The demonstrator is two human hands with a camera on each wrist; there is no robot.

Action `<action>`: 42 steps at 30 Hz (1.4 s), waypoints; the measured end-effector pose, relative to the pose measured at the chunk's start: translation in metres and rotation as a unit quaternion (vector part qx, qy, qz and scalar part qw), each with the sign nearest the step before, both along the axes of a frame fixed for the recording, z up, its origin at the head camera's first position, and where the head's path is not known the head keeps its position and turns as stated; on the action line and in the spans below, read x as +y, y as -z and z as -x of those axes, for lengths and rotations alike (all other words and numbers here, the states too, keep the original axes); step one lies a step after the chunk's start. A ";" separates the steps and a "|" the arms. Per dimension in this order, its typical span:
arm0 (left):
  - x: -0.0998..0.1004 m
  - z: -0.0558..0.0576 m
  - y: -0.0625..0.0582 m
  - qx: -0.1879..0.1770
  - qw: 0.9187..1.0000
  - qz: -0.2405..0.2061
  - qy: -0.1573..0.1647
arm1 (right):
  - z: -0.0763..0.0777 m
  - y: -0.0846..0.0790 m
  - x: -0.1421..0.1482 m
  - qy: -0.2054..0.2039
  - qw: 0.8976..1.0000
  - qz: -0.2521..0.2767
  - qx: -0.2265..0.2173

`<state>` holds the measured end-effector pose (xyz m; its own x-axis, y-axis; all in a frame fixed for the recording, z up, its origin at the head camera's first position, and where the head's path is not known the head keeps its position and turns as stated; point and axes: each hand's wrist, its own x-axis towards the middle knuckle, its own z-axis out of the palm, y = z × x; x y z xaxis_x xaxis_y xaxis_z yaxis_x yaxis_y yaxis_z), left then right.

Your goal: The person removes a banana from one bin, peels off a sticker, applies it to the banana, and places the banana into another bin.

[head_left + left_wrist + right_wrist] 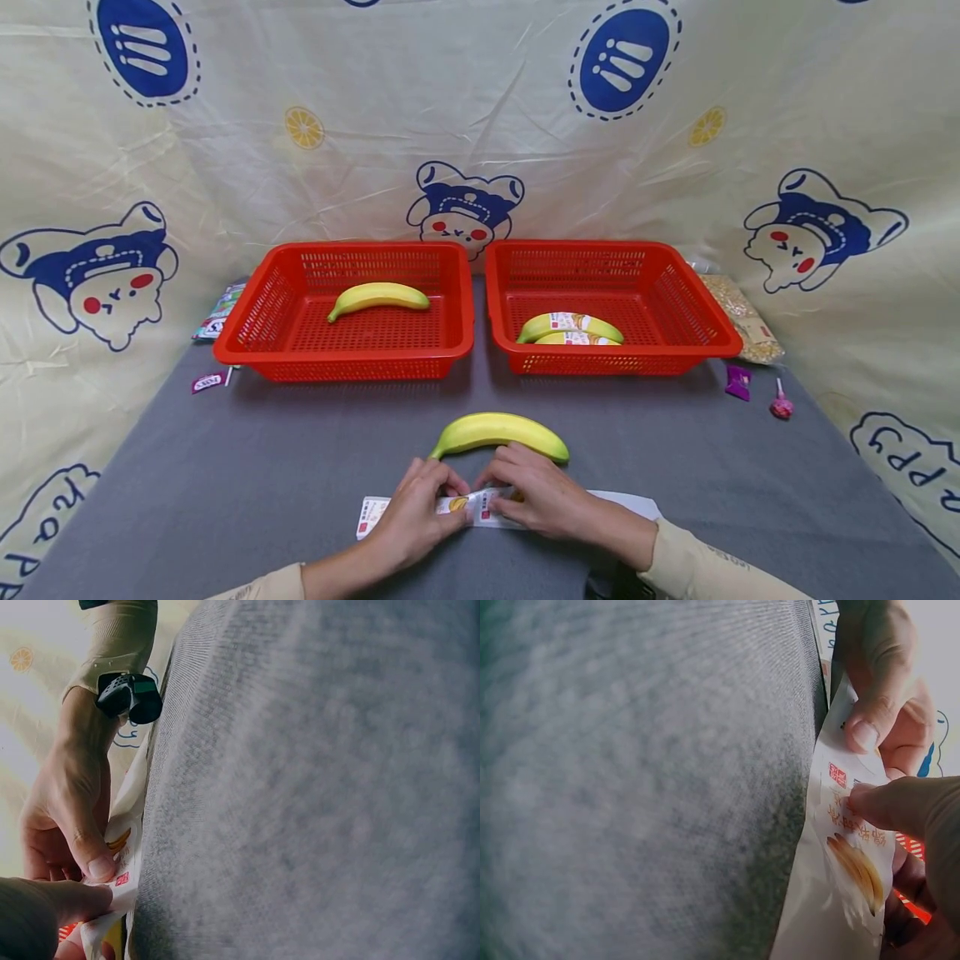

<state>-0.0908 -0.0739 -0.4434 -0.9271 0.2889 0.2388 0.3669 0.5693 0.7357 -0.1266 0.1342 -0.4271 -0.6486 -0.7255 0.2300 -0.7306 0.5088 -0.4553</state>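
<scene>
A white strip of labels (480,505) printed with bananas lies across the near table, between both hands. My left hand (422,515) pinches it near the middle between thumb and fingers. Close beside it, my right hand (536,493) pinches the same strip. In the right wrist view, a label (855,874) with a banana picture and red print shows under the right thumb. The strip (124,859) bends up around the fingertips in the left wrist view. Just beyond the hands lies a plain yellow banana (498,430), its far end close to the right knuckles.
A red basket (345,367) at back left holds one plain banana (382,295). The red basket (622,363) at back right holds two labelled bananas (573,322). Purple candy (738,382), a lollipop (782,405) and a bag of grains (738,312) lie at the right edge.
</scene>
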 end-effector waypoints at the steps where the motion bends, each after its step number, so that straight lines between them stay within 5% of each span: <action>1: 0.000 0.000 0.000 -0.003 1.000 0.000 0.001 | 0.000 0.000 0.000 -0.002 1.000 0.001 0.003; 12: -0.002 0.000 -0.004 -0.032 0.999 -0.016 0.004 | 0.003 0.004 0.003 -0.037 0.995 0.056 0.070; 25: -0.003 0.001 -0.003 -0.027 1.000 -0.012 0.001 | 0.004 0.004 0.004 -0.039 0.993 0.090 0.063; 33: -0.003 0.001 0.001 0.029 0.999 0.037 0.012 | 0.002 0.002 0.012 -0.049 0.988 0.124 -0.076; 42: -0.003 0.001 0.002 0.058 0.996 0.062 0.012 | 0.000 -0.013 0.033 -0.030 0.953 0.179 -0.244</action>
<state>-0.0918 -0.0766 -0.4456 -0.8878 0.3444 0.3054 0.4601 0.6435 0.6118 -0.1262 0.1673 -0.4141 -0.7010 -0.6968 0.1516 -0.4105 0.2205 -0.8848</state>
